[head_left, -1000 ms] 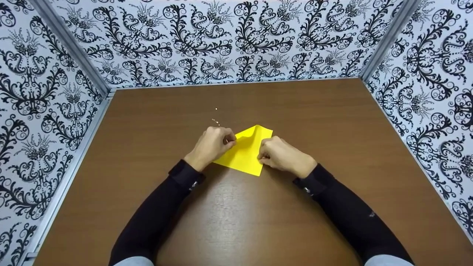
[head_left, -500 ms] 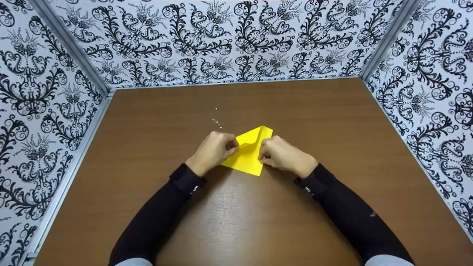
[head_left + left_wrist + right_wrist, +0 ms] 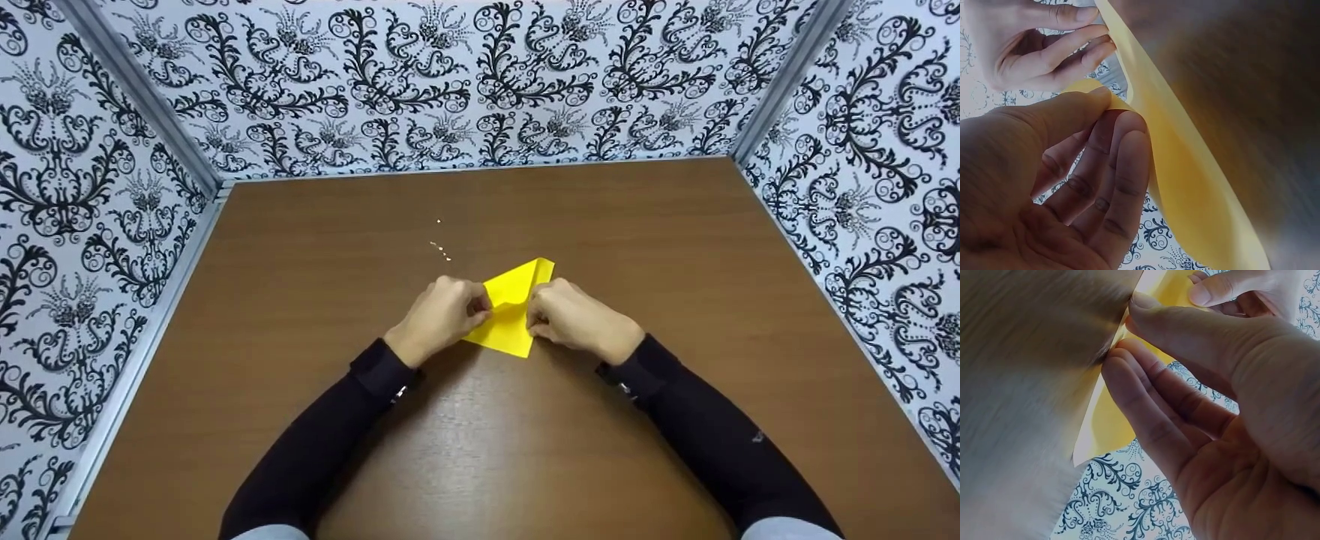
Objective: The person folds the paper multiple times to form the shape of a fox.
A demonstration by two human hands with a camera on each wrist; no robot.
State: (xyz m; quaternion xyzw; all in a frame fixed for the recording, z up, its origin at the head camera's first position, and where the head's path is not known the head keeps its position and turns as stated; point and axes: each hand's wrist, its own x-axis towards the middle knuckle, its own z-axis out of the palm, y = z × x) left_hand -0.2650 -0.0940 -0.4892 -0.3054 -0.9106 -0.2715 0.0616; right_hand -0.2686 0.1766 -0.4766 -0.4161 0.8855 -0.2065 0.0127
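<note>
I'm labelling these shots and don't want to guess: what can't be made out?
Head: the left part of the yellow paper, hidden by the left hand.
Head: what the pale specks are; too small.
Left wrist: the paper's lower end, cut off by the bottom edge.
Right wrist: the grain of the table, blurred.

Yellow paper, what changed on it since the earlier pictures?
The left hand, pinching the yellow paper, moved right and slightly nearer, carrying that side closer to the right hand. The paper's far peak shifted right too. Nothing was let go. The right hand stayed at the paper's right edge; the pale specks stayed put.
</note>
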